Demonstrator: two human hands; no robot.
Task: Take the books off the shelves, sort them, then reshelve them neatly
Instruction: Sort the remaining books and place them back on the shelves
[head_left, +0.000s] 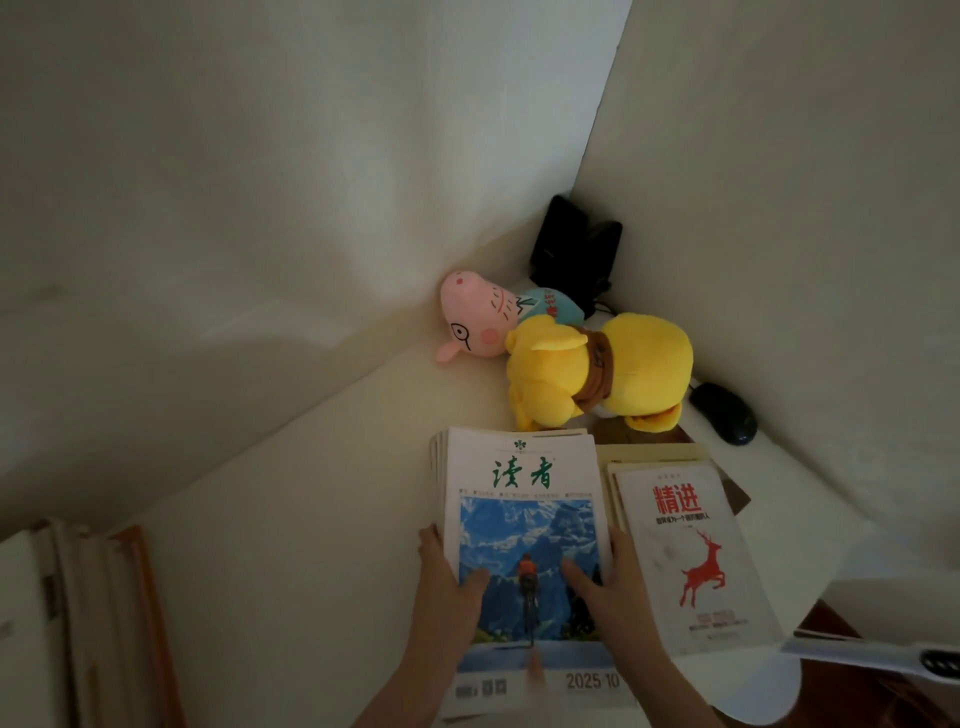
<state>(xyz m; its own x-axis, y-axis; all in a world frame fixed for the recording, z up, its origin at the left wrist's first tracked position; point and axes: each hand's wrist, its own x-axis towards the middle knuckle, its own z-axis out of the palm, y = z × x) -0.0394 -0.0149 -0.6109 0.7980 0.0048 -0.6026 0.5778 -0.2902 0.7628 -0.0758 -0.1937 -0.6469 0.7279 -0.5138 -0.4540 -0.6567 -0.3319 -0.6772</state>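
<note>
Gripping the stack of magazines (524, 519) from both sides, we have our left hand (447, 582) curled round its left edge and our right hand (610, 577) curled round its right edge, each thumb lying on the glossy top cover. The stack rests flat on the white counter (311, 519), near the corner of the walls. A second pile, topped by a book with a red deer (691, 545), lies just beside it on the right. Beyond both piles lie a yellow plush toy (597, 369) and a pink plush toy (478, 317).

We judge the stack fairly heavy as a whole but floppy: thin, soft-covered issues that bend and slip over each other on slick covers. Holding only the near end would likely let the far end sag and the top issues fan out. We would do better to take both long edges nearer the middle, fingers underneath, squeezing inward and keeping it level.
</note>
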